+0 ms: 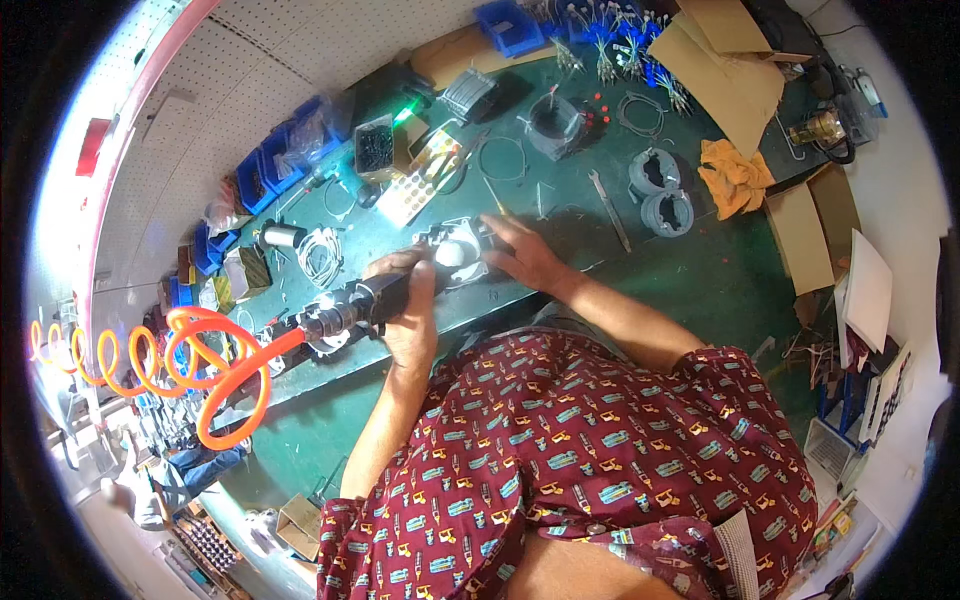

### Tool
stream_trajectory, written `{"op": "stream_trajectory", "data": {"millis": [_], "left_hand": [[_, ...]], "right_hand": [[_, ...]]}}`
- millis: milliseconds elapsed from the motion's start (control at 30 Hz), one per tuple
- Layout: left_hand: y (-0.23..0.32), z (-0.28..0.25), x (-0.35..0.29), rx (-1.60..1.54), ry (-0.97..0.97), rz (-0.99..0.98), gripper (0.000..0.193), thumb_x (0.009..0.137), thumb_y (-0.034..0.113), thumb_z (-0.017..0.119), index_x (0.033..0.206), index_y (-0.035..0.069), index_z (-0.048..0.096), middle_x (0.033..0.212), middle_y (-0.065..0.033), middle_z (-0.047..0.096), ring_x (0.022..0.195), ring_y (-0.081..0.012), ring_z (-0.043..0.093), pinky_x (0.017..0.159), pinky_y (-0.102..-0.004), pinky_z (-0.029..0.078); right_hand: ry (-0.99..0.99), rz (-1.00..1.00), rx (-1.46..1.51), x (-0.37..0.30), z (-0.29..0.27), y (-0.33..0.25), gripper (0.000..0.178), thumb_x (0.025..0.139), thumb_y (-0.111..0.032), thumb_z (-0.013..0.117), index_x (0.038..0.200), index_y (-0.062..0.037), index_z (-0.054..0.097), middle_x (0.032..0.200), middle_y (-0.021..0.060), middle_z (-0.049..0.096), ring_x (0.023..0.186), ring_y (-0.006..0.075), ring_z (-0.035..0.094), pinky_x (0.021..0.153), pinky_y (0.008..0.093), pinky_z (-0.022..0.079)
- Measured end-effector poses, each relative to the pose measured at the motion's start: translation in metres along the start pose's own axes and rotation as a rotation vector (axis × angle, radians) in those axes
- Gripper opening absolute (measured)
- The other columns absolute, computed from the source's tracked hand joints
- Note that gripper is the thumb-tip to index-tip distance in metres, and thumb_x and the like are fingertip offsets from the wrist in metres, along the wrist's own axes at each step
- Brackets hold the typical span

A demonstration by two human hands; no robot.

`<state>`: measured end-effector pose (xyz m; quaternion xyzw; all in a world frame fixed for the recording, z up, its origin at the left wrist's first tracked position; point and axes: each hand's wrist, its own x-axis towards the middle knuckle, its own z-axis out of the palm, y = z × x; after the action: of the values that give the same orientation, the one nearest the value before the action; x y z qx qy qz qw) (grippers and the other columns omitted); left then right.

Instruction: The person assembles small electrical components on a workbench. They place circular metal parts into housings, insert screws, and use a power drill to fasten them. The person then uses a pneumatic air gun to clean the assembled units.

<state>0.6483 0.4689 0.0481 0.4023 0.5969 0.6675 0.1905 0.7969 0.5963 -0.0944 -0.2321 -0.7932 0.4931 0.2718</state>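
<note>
My left hand [408, 305] is closed round a dark air tool [350, 308] that lies nearly level over the bench's front edge. An orange coiled hose [262, 370] runs from the tool's rear end off to the left. Just beyond its front end sits a small metal housing [462, 262] with a white dome [454, 252]. My right hand [530, 262] is at the right side of this housing, fingers spread and slightly blurred. Whether those fingertips press on the housing is hard to make out.
On the green bench stand a bag-lined container [553, 122], two grey rings [664, 192], a wrench [608, 208], an orange cloth [733, 178] and a coil of cable [320, 256]. Blue bins [275, 165] line the back left. Cardboard [725, 75] leans at the far right.
</note>
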Motion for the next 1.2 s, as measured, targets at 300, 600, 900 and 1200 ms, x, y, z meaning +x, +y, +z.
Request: {"op": "stream_trajectory", "data": {"millis": [300, 600, 900, 1200], "left_hand": [[0.003, -0.002, -0.003, 0.003, 0.023, -0.093, 0.016, 0.089, 0.007, 0.068, 0.101, 0.003, 0.059, 0.102, -0.0093, 0.066, 0.096, -0.0186, 0.061, 0.091, -0.0355, 0.047], [0.004, -0.005, -0.003, -0.007, 0.006, 0.033, 0.017, 0.088, 0.004, 0.069, 0.101, 0.003, 0.059, 0.102, -0.0113, 0.066, 0.097, -0.0206, 0.061, 0.091, -0.0376, 0.048], [0.018, -0.001, 0.000, -0.002, 0.009, -0.130, 0.017, 0.085, 0.004, 0.071, 0.100, 0.002, 0.063, 0.100, -0.0091, 0.066, 0.093, -0.0178, 0.062, 0.085, -0.0338, 0.050], [0.013, 0.021, 0.023, 0.178, -0.391, -0.157, 0.024, 0.087, 0.000, 0.067, 0.109, 0.002, 0.060, 0.102, -0.0083, 0.068, 0.083, -0.0111, 0.060, 0.074, -0.0283, 0.051]], "right_hand": [[-0.006, 0.010, 0.031, -0.002, -0.002, -0.002, 0.068, 0.094, -0.039, 0.063, 0.142, 0.0048, 0.043, 0.144, 0.0269, 0.046, 0.138, 0.0375, 0.040, 0.115, 0.0410, 0.031], [-0.005, 0.019, 0.009, -0.002, 0.001, -0.002, 0.069, 0.094, -0.040, 0.063, 0.142, 0.0058, 0.043, 0.144, 0.0274, 0.047, 0.139, 0.0373, 0.040, 0.115, 0.0407, 0.030], [-0.023, 0.037, 0.006, -0.002, 0.000, -0.006, 0.069, 0.094, -0.041, 0.062, 0.143, 0.0041, 0.042, 0.144, 0.0272, 0.046, 0.140, 0.0395, 0.037, 0.115, 0.0415, 0.030], [0.053, -0.057, -0.034, 0.000, 0.008, 0.002, 0.066, 0.090, -0.027, 0.069, 0.142, 0.0043, 0.043, 0.135, 0.0280, 0.052, 0.126, 0.0413, 0.051, 0.105, 0.0426, 0.041]]}}
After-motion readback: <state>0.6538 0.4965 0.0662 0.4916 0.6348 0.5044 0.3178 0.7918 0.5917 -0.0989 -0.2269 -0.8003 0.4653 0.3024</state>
